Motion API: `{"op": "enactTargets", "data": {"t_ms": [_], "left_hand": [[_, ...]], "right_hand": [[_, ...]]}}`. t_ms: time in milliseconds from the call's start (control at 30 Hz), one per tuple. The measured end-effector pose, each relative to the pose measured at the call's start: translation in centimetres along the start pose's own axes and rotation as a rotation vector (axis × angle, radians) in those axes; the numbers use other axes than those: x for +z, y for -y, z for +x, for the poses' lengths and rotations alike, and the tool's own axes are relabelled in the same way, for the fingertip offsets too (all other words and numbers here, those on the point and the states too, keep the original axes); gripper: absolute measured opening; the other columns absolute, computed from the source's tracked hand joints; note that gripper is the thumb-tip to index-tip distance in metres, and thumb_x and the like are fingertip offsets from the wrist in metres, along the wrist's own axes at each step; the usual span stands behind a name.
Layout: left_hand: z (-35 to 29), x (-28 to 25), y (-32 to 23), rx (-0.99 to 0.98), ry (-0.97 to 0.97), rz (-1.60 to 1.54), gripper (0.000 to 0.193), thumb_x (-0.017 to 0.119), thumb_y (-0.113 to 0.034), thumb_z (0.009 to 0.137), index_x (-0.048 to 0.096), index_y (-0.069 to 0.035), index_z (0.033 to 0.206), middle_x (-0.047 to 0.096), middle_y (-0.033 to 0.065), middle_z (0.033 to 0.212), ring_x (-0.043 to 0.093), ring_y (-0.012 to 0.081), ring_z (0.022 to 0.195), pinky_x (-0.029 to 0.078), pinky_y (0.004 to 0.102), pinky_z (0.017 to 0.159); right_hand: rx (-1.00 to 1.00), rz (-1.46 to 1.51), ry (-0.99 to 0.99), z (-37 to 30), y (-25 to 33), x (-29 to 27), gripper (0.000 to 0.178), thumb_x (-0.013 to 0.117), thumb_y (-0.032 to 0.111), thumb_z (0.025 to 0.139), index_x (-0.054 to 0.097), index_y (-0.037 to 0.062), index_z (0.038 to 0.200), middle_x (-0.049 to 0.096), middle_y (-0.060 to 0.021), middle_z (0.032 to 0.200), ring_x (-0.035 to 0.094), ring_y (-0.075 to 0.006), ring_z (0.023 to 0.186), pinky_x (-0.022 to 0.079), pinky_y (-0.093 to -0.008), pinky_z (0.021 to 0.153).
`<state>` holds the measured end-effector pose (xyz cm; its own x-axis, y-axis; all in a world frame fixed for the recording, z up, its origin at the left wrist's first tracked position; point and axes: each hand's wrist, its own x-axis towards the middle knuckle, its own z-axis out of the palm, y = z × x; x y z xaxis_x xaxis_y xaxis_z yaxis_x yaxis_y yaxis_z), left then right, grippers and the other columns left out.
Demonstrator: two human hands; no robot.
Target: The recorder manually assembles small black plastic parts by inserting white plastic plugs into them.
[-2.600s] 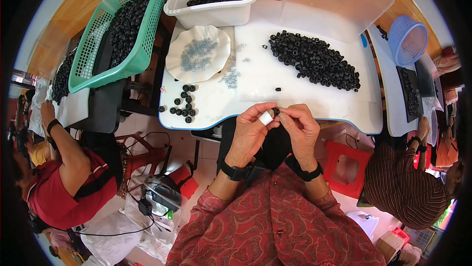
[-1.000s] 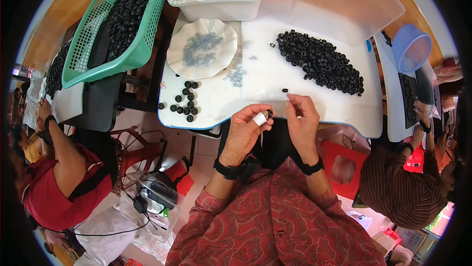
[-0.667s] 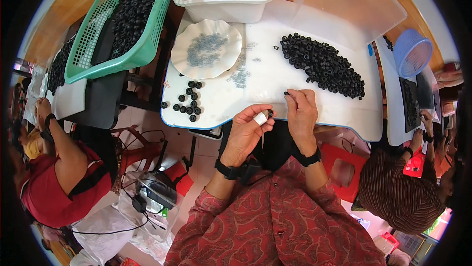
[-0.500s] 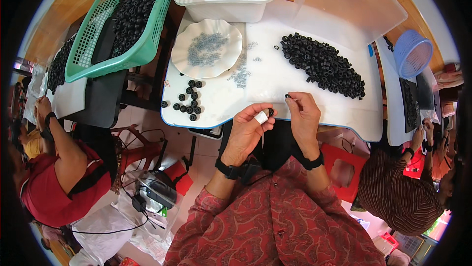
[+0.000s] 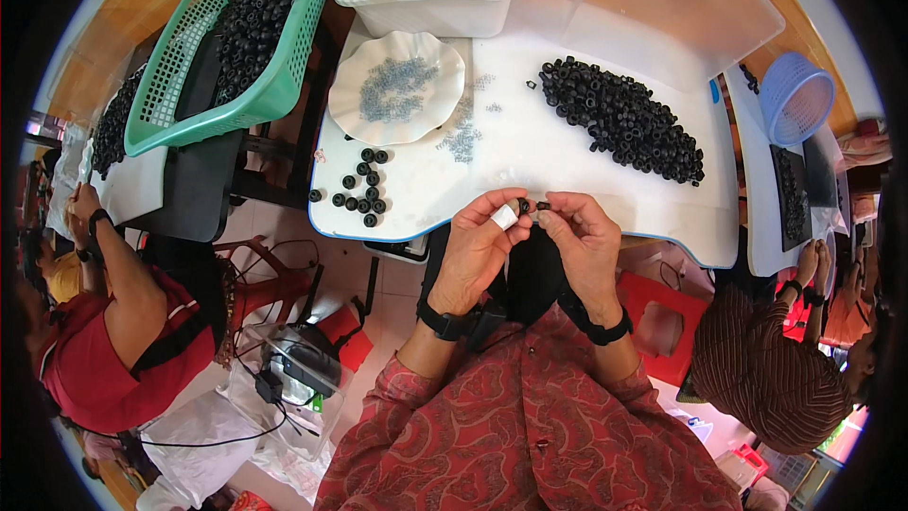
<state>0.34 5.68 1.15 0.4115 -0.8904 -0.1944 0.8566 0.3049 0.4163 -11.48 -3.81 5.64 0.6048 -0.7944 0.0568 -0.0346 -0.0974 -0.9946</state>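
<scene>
In front of my body, at the table's near edge, my left hand (image 5: 480,244) pinches a small round black part (image 5: 523,207) between thumb and fingers. White wrapping (image 5: 504,217) covers one of its fingers. My right hand (image 5: 586,239) is closed on a smaller black piece (image 5: 542,206), held right beside the left hand's part; whether the two touch I cannot tell. Left of my hands, several round black parts (image 5: 370,220) stand loose on the white table (image 5: 435,199). A heap of black ring-shaped parts (image 5: 619,119) lies beyond my right hand.
A wavy-rimmed cream plate (image 5: 346,100) holds small clear pieces, with more clear pieces (image 5: 463,142) beside it. Behind stand a white tub (image 5: 430,15) and a green basket (image 5: 293,86) of black parts. Co-workers sit left (image 5: 128,322) and right (image 5: 757,369). A blue basket (image 5: 796,100) stands far right.
My right hand has moved left and slightly nearer to me, bringing its small black piece up to the part in my left hand. The left hand has stayed almost in place.
</scene>
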Motion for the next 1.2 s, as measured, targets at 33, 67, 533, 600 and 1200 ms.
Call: {"op": "enactTargets", "data": {"t_ms": [33,67,533,600,1200], "left_hand": [[0.0,0.0,0.0,0.0,0.003,-0.014,0.024,0.058,-0.002,0.096,0.062,0.004,0.119,0.068,0.0152,0.107,0.067,0.0167,0.087,0.057,0.0263,0.077],[-0.1,0.0,0.0,0.0,0.003,-0.013,0.024,0.058,-0.002,0.096,0.062,0.004,0.119,0.068,0.0152,0.107,0.067,0.0167,0.087,0.057,0.0263,0.077],[-0.2,0.1,0.5,0.033,-0.016,0.029,0.024,0.06,0.0,0.094,0.064,0.002,0.118,0.067,0.0097,0.102,0.066,0.0157,0.085,0.057,0.0259,0.076],[-0.2,0.1,0.5,0.037,-0.017,0.032,0.024,0.06,0.0,0.094,0.064,0.003,0.118,0.067,0.0097,0.102,0.066,0.0158,0.084,0.057,0.0261,0.076],[-0.4,0.5,0.2,0.059,-0.02,0.091,0.024,0.058,0.0,0.095,0.064,0.004,0.118,0.067,0.0102,0.1,0.065,0.0157,0.083,0.054,0.0265,0.074]], "right_hand": [[0.0,0.001,0.0,0.0,0.0,0.0,0.016,0.068,-0.003,0.089,0.065,-0.0023,0.105,0.069,-0.0042,0.095,0.064,-0.0077,0.084,0.053,-0.022,0.075],[-0.022,-0.017,0.01,0.0,-0.1,0.0,0.016,0.068,-0.003,0.088,0.066,-0.002,0.104,0.069,-0.0047,0.095,0.064,-0.0084,0.084,0.053,-0.0223,0.075],[-0.214,-0.214,0.021,0.2,0.7,0.1,0.017,0.07,-0.006,0.083,0.07,0.0001,0.098,0.067,-0.0073,0.091,0.065,-0.013,0.081,0.052,-0.024,0.071],[-0.216,-0.222,0.022,0.2,0.6,0.0,0.017,0.071,-0.007,0.083,0.07,0.0001,0.098,0.067,-0.0075,0.091,0.065,-0.0131,0.08,0.052,-0.024,0.071],[-0.222,-0.25,0.032,0.0,1.0,0.2,0.016,0.07,-0.007,0.083,0.07,-0.0013,0.098,0.066,-0.0083,0.091,0.065,-0.0135,0.08,0.053,-0.0239,0.071]]}}
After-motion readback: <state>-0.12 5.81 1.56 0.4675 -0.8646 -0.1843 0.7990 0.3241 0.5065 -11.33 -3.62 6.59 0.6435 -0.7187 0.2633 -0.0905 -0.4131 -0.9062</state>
